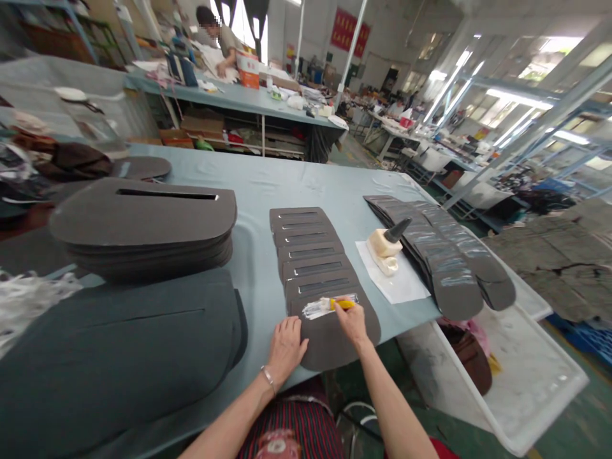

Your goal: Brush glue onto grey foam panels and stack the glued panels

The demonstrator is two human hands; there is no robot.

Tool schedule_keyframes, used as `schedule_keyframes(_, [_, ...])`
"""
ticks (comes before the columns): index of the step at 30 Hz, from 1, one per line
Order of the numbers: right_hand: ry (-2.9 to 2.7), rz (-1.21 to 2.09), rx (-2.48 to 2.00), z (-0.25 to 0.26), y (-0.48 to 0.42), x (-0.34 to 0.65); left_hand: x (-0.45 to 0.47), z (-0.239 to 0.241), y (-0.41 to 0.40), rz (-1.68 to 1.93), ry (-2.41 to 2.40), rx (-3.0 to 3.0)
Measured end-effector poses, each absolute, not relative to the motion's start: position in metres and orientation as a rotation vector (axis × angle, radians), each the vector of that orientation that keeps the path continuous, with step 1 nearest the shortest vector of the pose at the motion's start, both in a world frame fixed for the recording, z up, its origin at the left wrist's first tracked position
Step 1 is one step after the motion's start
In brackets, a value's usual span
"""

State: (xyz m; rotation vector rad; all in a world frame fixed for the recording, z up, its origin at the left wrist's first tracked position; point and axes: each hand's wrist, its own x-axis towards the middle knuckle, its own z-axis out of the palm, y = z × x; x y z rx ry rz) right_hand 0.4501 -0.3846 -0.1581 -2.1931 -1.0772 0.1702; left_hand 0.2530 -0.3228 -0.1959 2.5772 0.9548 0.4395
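My right hand (351,320) pinches a small yellow-handled brush (342,304) and holds it on the nearest dark grey slotted piece (335,335), where a white streak of glue (318,308) runs along the slot. My left hand (285,347) rests with its fingers flat on the left edge of that same piece. This piece is the front one of a row of overlapping slotted pieces (306,245). A cream glue bottle (385,247) with a dark nozzle lies on a white sheet (396,280) to the right.
A second row of glued pieces (444,255) fans out at the right edge of the light blue table (268,185). A tall stack of larger slotted pieces (143,223) and a dark cloth (119,344) lie left. A white tray (526,376) sits below right. A person works at a far table.
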Motion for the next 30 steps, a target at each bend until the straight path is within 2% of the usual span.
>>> schedule_keyframes(4, [-0.788,-0.039,-2.505,-0.15,-0.405,0.522,0.255,-0.193,-0.32,0.432,0.947,2.569])
schedule_keyframes(9, [-0.871,0.022,-2.546,-0.141,-0.406,0.54,0.254,-0.189,-0.318,0.429,0.952,2.555])
schedule_keyframes(16, [-0.861,0.211,-2.256,-0.128,-0.365,0.505,0.267,-0.184,-0.289,0.555,1.094,2.343])
schedule_keyframes(23, [-1.043,0.553,-1.921,-0.153,-0.292,0.434,0.286,-0.19,-0.256,0.536,1.202,2.387])
schedule_keyframes(30, [-0.742,0.371,-2.208,-0.151,-0.332,0.548,0.288,-0.188,-0.257,0.543,1.219,2.416])
